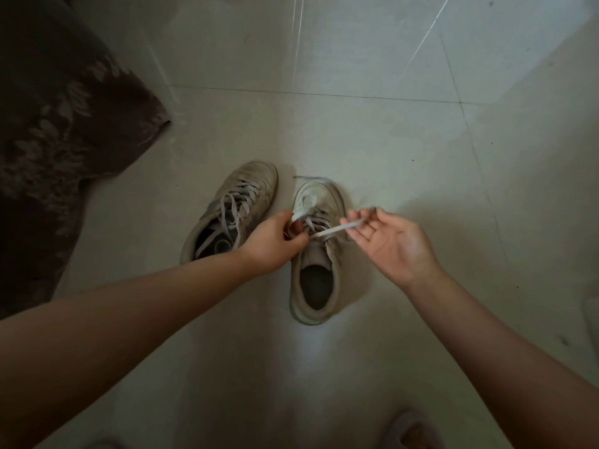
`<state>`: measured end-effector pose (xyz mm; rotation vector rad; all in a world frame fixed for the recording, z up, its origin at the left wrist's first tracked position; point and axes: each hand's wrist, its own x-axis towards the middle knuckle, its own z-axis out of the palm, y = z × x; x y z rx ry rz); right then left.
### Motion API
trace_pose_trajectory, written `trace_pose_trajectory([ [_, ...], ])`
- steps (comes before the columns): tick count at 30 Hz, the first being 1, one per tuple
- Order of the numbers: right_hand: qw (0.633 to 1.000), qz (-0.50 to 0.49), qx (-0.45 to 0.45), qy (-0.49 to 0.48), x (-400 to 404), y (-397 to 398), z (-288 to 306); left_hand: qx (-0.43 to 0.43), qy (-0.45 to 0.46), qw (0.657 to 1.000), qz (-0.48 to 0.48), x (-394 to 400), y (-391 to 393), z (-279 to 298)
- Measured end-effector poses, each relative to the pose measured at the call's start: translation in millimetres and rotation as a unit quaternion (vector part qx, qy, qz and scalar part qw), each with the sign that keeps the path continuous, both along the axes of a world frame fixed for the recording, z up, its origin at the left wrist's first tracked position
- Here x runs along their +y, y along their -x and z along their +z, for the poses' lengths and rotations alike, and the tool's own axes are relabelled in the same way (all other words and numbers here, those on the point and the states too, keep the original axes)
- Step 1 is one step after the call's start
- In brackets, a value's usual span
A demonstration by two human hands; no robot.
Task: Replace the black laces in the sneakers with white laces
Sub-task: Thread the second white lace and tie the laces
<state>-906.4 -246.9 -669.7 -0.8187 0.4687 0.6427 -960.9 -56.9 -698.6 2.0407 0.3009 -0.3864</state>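
Note:
Two worn pale sneakers stand on the tiled floor. The left sneaker [227,209] is laced with a loose white lace. The right sneaker [316,264] is partly laced near its toe with a white lace [337,229]. My left hand [275,241] pinches one end of that lace at the eyelets. My right hand [385,241], palm up, pinches the other end between thumb and fingertips and holds it taut to the right. A thin dark lace [319,178] lies on the floor beyond the right sneaker's toe.
A dark patterned cloth [55,131] hangs at the left and reaches the floor. Light floor tiles [372,131] spread all around the sneakers. A slipper-like shape [408,429] shows at the bottom edge, and a pale object [591,315] at the right edge.

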Motion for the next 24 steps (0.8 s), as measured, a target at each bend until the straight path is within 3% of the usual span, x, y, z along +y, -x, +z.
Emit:
trace_pose_trajectory([
  [1, 0.999, 0.002, 0.016, 0.029, 4, -1, 2, -0.005, -0.010, 1.000, -0.003, -1, -1, 0],
  [2, 0.993, 0.037, -0.006, 0.116, 8, 0, 1, -0.013, -0.019, 1.000, -0.004, -2, -2, 0],
  [3, 0.959, 0.107, -0.078, 0.252, 10, 0, -1, -0.020, -0.026, 0.999, -0.004, -1, -2, 0],
  [5, 0.779, 0.273, -0.271, 0.495, 5, 3, -4, -0.027, -0.033, 0.999, -0.002, 1, -3, 0],
  [6, 0.691, 0.328, -0.335, 0.550, 0, 4, -6, -0.027, -0.034, 0.999, -0.003, 3, -3, 0],
  [7, 0.633, 0.370, -0.369, 0.572, -5, 5, -7, -0.024, -0.032, 0.999, -0.003, 4, -3, 0],
  [9, 0.561, 0.431, -0.393, 0.587, -15, 3, -8, -0.017, -0.029, 0.999, -0.004, 6, -2, 0],
  [10, 0.550, 0.447, -0.399, 0.582, -20, 1, -9, -0.016, -0.032, 0.999, -0.004, 7, -2, 0],
  [11, 0.566, 0.444, -0.400, 0.568, -26, -2, -11, -0.019, -0.037, 0.999, -0.005, 8, -2, 0],
  [13, 0.644, 0.362, -0.382, 0.555, -39, -8, -12, -0.029, -0.043, 0.999, -0.005, 10, -1, 0],
  [15, 0.750, 0.229, -0.300, 0.543, -53, -16, -10, -0.031, -0.038, 0.999, 0.000, 12, 0, 0],
  [18, 0.897, 0.080, -0.177, 0.396, -55, -17, -12, -0.030, -0.037, 0.999, -0.001, 9, -1, -1],
  [21, 0.970, 0.038, -0.103, 0.215, -38, -16, -5, -0.036, -0.053, 0.998, -0.004, 5, -2, 0],
  [24, 0.996, -0.009, -0.052, 0.076, -21, -18, 5, -0.052, -0.067, 0.996, -0.011, 2, -1, 1],
])
